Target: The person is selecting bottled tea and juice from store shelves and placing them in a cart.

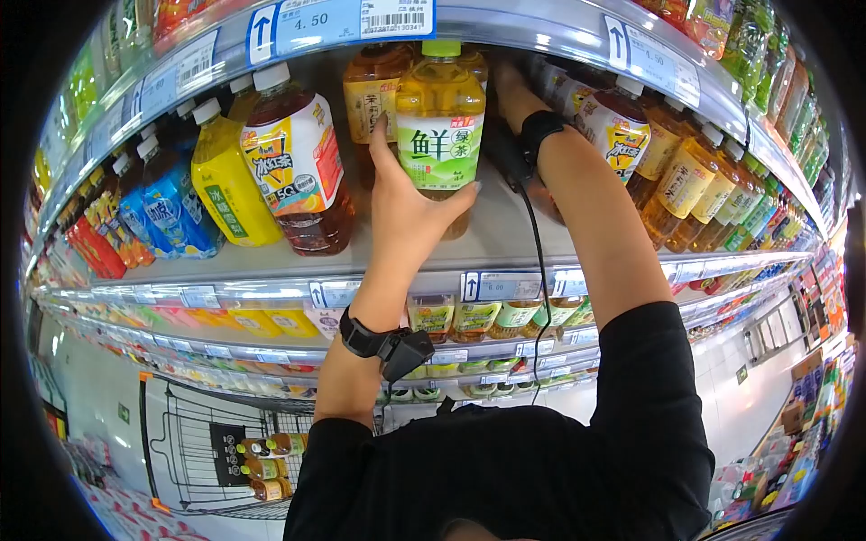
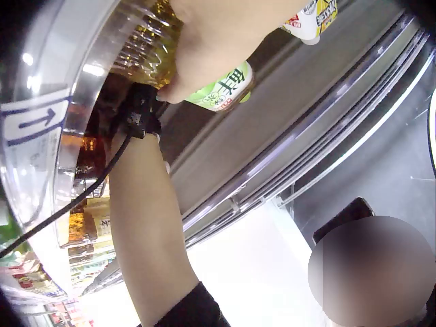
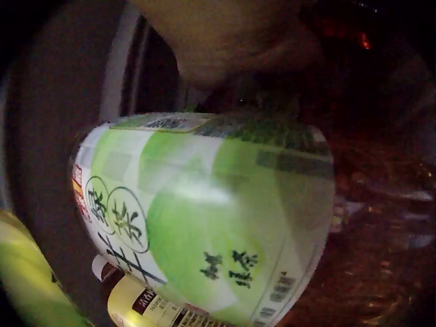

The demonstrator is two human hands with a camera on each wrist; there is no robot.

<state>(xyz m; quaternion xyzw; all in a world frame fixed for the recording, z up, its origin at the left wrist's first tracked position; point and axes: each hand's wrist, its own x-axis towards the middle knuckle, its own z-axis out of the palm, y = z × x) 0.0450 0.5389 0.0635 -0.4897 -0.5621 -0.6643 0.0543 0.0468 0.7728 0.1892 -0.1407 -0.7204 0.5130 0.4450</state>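
My left hand (image 1: 408, 209) holds a large green tea bottle (image 1: 440, 149) at the shelf front. Its thumb lies low on the right side of the bottle and a finger reaches up the left side. The bottle stands upright, with yellow-green liquid, a green cap and a green-and-white label. Beside it, my right hand (image 1: 511, 83) reaches deep into the shelf, its fingers hidden in shadow. In the right wrist view a green-and-white label (image 3: 197, 197) fills the middle, close below that hand; I cannot tell what the hand holds. An amber jasmine tea bottle (image 1: 368, 95) stands behind on the left.
Iced tea bottles (image 1: 293, 153) and a yellow bottle (image 1: 233, 176) line the left side of the shelf; more amber bottles (image 1: 686, 185) fill the right. A price rail (image 1: 343, 25) hangs close above. Lower left, a shopping cart (image 1: 185, 442) carries several bottles.
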